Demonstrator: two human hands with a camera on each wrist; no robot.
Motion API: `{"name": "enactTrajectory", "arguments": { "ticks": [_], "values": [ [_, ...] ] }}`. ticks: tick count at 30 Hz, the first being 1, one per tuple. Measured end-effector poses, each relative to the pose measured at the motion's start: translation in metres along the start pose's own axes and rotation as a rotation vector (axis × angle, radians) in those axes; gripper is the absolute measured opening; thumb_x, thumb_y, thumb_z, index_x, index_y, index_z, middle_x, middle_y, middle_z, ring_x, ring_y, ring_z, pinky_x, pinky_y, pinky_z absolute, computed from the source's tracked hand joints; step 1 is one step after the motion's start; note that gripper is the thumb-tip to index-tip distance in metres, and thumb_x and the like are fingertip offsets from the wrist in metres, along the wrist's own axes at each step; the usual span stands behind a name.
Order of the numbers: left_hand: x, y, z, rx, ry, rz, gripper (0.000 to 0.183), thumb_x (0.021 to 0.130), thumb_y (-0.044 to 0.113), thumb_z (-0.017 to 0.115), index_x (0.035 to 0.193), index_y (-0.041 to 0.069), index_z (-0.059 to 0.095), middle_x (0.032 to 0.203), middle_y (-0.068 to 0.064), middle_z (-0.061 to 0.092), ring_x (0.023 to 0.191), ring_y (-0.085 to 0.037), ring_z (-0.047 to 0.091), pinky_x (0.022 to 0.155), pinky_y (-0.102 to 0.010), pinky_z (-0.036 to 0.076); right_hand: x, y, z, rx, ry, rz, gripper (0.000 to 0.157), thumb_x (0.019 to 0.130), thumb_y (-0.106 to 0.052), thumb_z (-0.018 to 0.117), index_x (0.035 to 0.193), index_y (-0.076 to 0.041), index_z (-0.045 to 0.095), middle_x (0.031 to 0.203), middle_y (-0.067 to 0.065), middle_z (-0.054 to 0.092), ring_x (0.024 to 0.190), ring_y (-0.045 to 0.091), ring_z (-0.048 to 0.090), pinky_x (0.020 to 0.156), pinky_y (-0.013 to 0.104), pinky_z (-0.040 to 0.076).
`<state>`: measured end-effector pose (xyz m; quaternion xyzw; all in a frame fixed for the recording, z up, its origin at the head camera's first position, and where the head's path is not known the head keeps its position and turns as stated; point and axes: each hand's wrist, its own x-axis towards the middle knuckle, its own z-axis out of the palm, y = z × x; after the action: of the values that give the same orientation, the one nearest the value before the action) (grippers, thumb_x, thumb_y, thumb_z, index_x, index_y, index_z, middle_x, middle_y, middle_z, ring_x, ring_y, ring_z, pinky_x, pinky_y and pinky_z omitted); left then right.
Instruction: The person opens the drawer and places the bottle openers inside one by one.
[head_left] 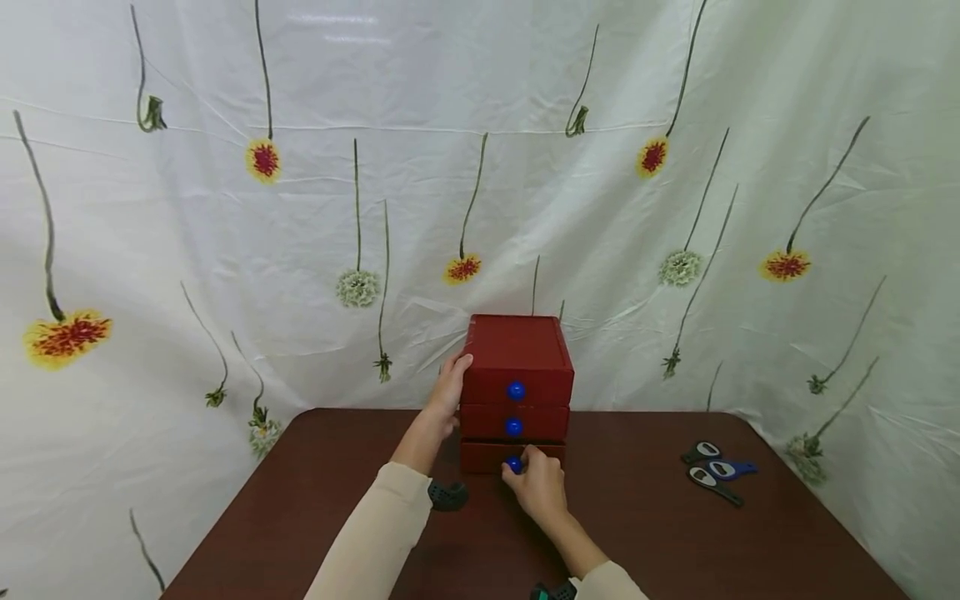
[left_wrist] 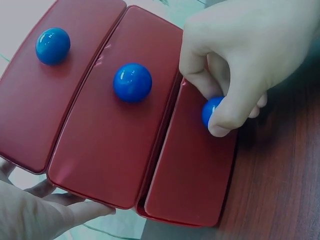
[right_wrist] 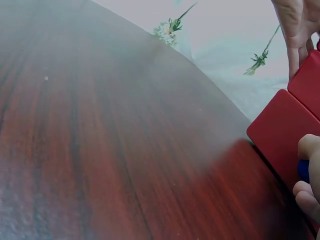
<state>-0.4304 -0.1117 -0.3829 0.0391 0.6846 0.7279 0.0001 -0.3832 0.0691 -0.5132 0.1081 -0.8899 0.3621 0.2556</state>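
Note:
A red box with three stacked drawers and round blue knobs stands at the back of the table. With thumb and fingers, my right hand pinches the blue knob of the bottom drawer. A thin gap shows along that drawer's upper edge in the left wrist view. My left hand rests against the left side of the box, its fingers lying along the side wall. The middle knob and top knob are untouched.
Several flat handled tools, two black and one blue, each with an oval hole, lie at the right of the dark wooden table. A white flowered curtain hangs just behind the table.

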Motion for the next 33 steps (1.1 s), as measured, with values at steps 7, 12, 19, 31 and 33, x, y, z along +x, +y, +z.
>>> {"name": "enactTrajectory", "arguments": {
  "ticks": [7,12,19,31,33],
  "values": [
    [0.0,-0.002,-0.001,-0.009,0.007,-0.006,0.071,0.104,0.056,0.048,0.163,0.023,0.025,0.154,-0.02,0.036,0.132,-0.045,0.042,0.094,-0.074,0.039,-0.007,-0.001,0.001,0.023,0.014,-0.014,0.033,0.085,-0.02,0.085,0.073,-0.009,0.056,0.055,-0.009,0.048,0.046,0.002,0.043,0.046,0.024,0.041],
    [-0.002,-0.002,0.0,-0.018,0.032,-0.007,0.069,0.104,0.054,0.048,0.162,0.023,0.027,0.157,-0.019,0.034,0.137,-0.046,0.037,0.098,-0.078,0.033,-0.011,-0.001,0.001,0.023,0.02,-0.025,0.034,0.086,-0.019,0.084,0.072,-0.01,0.055,0.056,-0.01,0.053,0.046,0.0,0.046,0.046,0.024,0.042],
    [0.0,-0.002,0.004,-0.014,0.041,-0.013,0.071,0.103,0.055,0.048,0.162,0.022,0.028,0.164,-0.017,0.024,0.146,-0.048,0.022,0.101,-0.084,0.02,-0.017,-0.003,-0.004,0.015,0.023,-0.028,0.031,0.085,-0.018,0.084,0.072,-0.009,0.058,0.057,-0.009,0.055,0.047,-0.001,0.047,0.048,0.024,0.045],
    [0.001,-0.001,0.004,-0.039,0.07,0.032,0.065,0.106,0.05,0.047,0.161,0.019,0.033,0.158,-0.018,0.033,0.14,-0.044,0.033,0.106,-0.074,0.027,-0.029,-0.011,-0.01,0.033,0.001,-0.025,0.029,0.085,-0.017,0.084,0.074,-0.008,0.059,0.06,-0.005,0.061,0.048,-0.002,0.051,0.044,0.02,0.043],
    [0.001,-0.001,0.006,-0.03,0.073,0.037,0.065,0.106,0.05,0.047,0.161,0.018,0.033,0.16,-0.017,0.032,0.143,-0.044,0.031,0.107,-0.075,0.025,-0.031,-0.011,-0.011,0.033,0.002,-0.02,0.029,0.085,-0.017,0.085,0.075,-0.007,0.06,0.059,-0.005,0.062,0.047,-0.002,0.052,0.044,0.019,0.043]
  ]
}}
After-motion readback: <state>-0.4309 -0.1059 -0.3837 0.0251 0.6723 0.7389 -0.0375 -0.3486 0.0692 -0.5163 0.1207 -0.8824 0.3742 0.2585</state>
